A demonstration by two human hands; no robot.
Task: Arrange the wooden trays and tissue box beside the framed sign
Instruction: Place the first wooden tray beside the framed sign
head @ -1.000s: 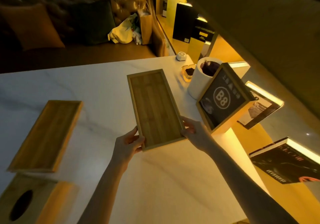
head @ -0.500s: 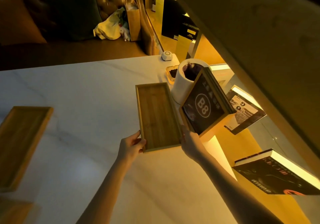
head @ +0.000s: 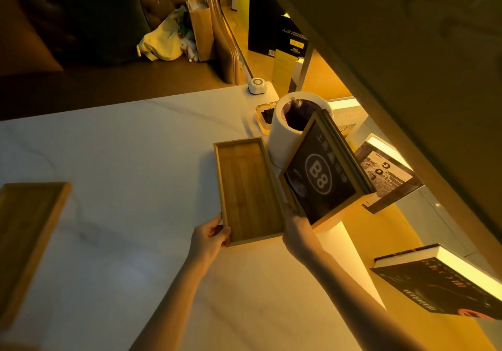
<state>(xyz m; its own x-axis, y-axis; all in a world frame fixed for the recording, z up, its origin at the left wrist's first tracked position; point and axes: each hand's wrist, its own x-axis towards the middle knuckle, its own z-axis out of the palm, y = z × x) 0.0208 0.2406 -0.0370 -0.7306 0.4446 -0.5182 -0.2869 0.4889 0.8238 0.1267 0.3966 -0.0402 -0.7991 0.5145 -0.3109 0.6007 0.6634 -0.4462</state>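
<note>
A long wooden tray (head: 248, 187) lies on the white marble table (head: 130, 160), its right side close against the framed black "B8" sign (head: 320, 177). My left hand (head: 210, 238) grips the tray's near left corner. My right hand (head: 294, 228) holds the tray's near right corner, just under the sign's lower edge. A second wooden tray (head: 25, 234) lies at the table's left edge, partly cut off. The tissue box is out of view.
A white cylindrical bin (head: 285, 139) stands behind the sign, with an amber ashtray (head: 264, 118) and a small white call button (head: 256, 86) beyond it. Books (head: 440, 282) lean on a lit shelf to the right. A sofa (head: 108, 24) sits beyond the table.
Both hands have moved the tray to the right and set it down close beside the framed sign. The view has shifted right, so the tissue box has left the frame.
</note>
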